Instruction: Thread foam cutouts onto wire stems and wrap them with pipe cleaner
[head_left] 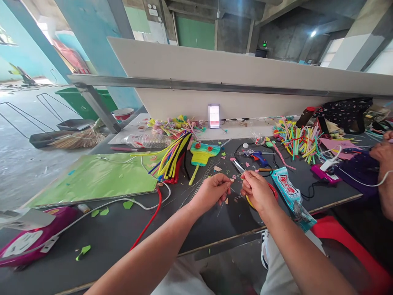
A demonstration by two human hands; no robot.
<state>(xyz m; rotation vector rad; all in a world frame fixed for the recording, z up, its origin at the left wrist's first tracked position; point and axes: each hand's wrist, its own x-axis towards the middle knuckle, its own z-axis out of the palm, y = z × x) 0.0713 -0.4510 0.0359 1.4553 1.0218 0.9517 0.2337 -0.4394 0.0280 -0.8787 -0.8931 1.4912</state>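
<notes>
The right hand [257, 186] is gripping silver-bladed metal scissors [240, 169] with red-and-yellow handles above the dark grey table [110, 229]. The left hand [213, 189] is pinching narrowly, contents unclear; good control is depending on fingertips staying off sharp edges.

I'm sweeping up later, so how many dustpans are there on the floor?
2. One dustpan lies at the left, beside the broom; the other dustpan is just behind it, near the green bin. More may be hidden behind the bin.

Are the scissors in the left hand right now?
No, the right hand grips the scissors, while the left hand is apart from them.
</notes>
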